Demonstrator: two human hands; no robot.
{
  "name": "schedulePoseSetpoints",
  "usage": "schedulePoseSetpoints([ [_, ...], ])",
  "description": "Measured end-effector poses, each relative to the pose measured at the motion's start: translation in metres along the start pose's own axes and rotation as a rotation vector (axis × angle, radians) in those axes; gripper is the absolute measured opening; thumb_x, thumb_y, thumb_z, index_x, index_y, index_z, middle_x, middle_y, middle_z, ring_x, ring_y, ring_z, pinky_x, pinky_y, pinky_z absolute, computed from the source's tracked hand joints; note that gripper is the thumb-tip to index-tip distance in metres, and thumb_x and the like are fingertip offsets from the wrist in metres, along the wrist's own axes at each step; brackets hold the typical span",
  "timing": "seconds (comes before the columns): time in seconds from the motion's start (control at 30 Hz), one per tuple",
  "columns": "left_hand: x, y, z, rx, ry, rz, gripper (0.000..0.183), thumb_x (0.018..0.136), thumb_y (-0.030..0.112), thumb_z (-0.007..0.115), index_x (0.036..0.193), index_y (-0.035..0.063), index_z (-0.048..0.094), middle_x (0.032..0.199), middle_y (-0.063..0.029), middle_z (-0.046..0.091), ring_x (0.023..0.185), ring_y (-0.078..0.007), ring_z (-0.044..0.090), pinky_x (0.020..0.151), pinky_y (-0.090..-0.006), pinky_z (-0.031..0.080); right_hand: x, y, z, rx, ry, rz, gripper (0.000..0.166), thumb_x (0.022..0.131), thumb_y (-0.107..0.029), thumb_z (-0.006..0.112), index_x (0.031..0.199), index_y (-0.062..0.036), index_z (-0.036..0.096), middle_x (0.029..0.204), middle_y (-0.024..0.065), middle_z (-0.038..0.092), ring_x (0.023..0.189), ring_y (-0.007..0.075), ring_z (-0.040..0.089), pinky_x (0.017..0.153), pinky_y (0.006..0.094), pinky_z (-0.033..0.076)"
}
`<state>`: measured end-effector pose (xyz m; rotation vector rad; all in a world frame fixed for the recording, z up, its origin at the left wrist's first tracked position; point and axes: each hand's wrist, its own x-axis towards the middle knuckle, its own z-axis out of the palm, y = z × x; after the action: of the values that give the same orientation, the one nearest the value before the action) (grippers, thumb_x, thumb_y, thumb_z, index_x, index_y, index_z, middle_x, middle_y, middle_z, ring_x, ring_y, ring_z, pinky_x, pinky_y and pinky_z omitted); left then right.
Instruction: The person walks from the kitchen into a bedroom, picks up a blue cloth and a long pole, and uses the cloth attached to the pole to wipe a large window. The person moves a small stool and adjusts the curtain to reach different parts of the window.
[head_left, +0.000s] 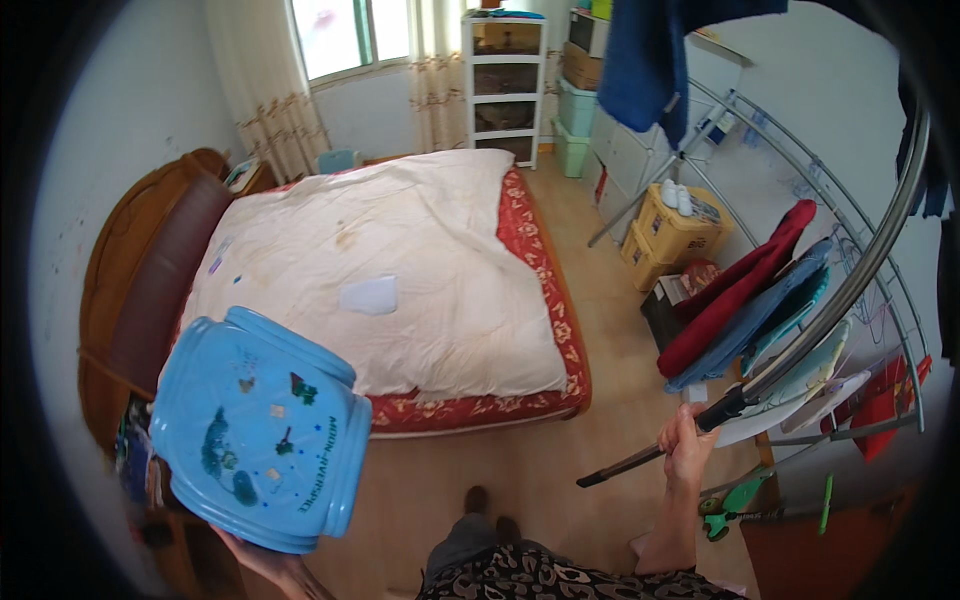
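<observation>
My left hand (262, 561) supports a blue plastic stool (259, 442) from below at the lower left. Its printed seat faces me, and a second blue rim behind suggests another stool nested in it; most of my fingers are hidden beneath. On the right, my right hand (684, 442) is wrapped around a metal tube (821, 330) of the clothes drying rack, close to a black collar (726, 409). A thinner dark end of the tube sticks out past my fist to the left. Red and denim garments (739, 292) hang from the rack beyond that hand.
A bed (450, 217) with a pale cover and red patterned edge fills the middle. Yellow boxes (686, 217) carry white shoes. Further back stand a white drawer tower (506, 97) and stacked bins (574, 127). A green toy scooter (735, 506) is at the lower right.
</observation>
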<state>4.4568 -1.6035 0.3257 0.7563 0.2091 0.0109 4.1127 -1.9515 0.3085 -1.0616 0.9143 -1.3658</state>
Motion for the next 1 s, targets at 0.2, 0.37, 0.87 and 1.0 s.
schedulePoseSetpoints([
  [0.2,-0.01,-0.069,0.115,-0.074,-0.107,0.002,0.057,0.094,0.043,0.037,0.137,0.007,0.033,0.143,-0.0107,0.031,0.128,-0.0312,0.033,0.106,-0.0459,0.028,0.063,-0.015,-0.027,0.019,0.14,-0.001,0.014,0.086,-0.003,0.055,0.079,-0.0058,0.043,0.053,0.0011,0.04,0.038,0.0091,0.034,0.036,0.0254,0.028],
  [0.37,0.009,-0.141,0.196,-0.174,-0.233,-0.033,0.056,0.094,0.043,0.039,0.136,0.0053,0.034,0.138,-0.0113,0.036,0.123,-0.0293,0.037,0.103,-0.0442,0.031,0.127,-0.061,-0.02,-0.036,0.302,0.011,0.021,0.085,-0.005,0.059,0.088,-0.0069,0.039,0.054,0.0009,0.039,0.039,0.0087,0.035,0.036,0.0255,0.029],
  [0.87,-0.126,-0.393,0.38,-0.167,-0.335,-0.008,0.051,0.097,0.042,0.032,0.134,0.0063,0.034,0.133,-0.0092,0.04,0.119,-0.0226,0.041,0.1,-0.036,0.035,0.413,-0.043,-0.088,-0.28,0.132,-0.18,0.026,0.09,-0.008,0.051,0.064,-0.0105,0.046,0.047,-0.0034,0.031,0.038,0.0068,0.028,0.038,0.0225,0.028],
  [1.0,-0.138,-0.427,0.403,-0.143,-0.322,-0.004,0.052,0.097,0.043,0.032,0.134,0.0058,0.034,0.131,-0.0089,0.041,0.118,-0.0228,0.042,0.1,-0.0358,0.035,0.48,-0.019,-0.105,-0.244,0.08,-0.045,0.007,0.085,0.001,0.058,0.08,-0.0004,0.052,0.053,-0.004,0.039,0.042,0.0062,0.037,0.04,0.0228,0.035],
])
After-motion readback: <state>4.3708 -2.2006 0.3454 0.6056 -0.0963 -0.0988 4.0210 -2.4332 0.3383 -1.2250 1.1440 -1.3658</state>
